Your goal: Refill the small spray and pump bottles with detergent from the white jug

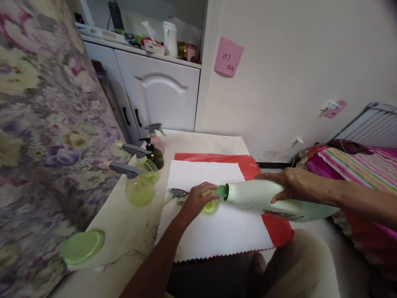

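Observation:
My right hand [288, 184] is wrapped over a large pale green jug [257, 196], tilted nearly flat with its open mouth to the left. At that mouth shows a bright green piece [222, 191]; whether it is a spout, a cap or liquid I cannot tell. My left hand [200, 198] is closed around the top of a small clear yellow-green bottle [211, 207], right beside the jug's mouth. Its fingers partly hide the bottle. A grey trigger spray head [178, 193] lies just left of this hand, over the white sheet [223, 231].
Two yellow-green spray bottles [140, 192], a dark pump bottle [156, 157] and a pink spray bottle [157, 142] line the table's left side. A green round lid [82, 247] lies nearer. Red plastic [279, 231] sticks out under the sheet. A floral curtain [46, 124] hangs left.

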A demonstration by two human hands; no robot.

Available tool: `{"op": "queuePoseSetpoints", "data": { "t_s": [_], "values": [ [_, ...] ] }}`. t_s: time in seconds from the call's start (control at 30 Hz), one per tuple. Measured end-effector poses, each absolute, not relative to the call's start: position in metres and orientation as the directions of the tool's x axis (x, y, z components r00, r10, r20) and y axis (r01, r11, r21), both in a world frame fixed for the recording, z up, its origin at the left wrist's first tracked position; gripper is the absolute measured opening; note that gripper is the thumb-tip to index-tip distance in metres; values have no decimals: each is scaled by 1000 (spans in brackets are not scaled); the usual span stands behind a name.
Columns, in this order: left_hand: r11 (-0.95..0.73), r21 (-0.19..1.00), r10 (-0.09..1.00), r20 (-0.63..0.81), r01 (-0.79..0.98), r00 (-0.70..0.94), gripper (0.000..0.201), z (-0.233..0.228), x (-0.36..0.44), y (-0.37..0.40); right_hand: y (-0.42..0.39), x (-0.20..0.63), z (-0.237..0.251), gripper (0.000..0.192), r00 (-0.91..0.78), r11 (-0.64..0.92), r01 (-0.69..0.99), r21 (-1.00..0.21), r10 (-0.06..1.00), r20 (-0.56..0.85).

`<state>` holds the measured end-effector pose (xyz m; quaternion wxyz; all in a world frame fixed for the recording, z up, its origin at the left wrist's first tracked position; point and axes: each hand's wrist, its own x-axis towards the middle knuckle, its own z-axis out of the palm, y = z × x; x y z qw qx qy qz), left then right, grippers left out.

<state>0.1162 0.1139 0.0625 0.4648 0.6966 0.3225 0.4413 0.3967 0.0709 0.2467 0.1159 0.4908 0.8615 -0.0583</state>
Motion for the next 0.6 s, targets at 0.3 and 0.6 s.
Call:
{"op": "queuePoseSetpoints", "data": {
  "t_s": [0.3,0.6],
  "values": [
    [-355,934,864,313,35,394,18,62,117,114,71,397,246,57,-467,484,875,0,843,-267],
    [-359,932,860,314,41,404,18,62,116,115,71,398,245,58,-467,494,869,36,842,-270]
  ]
}}
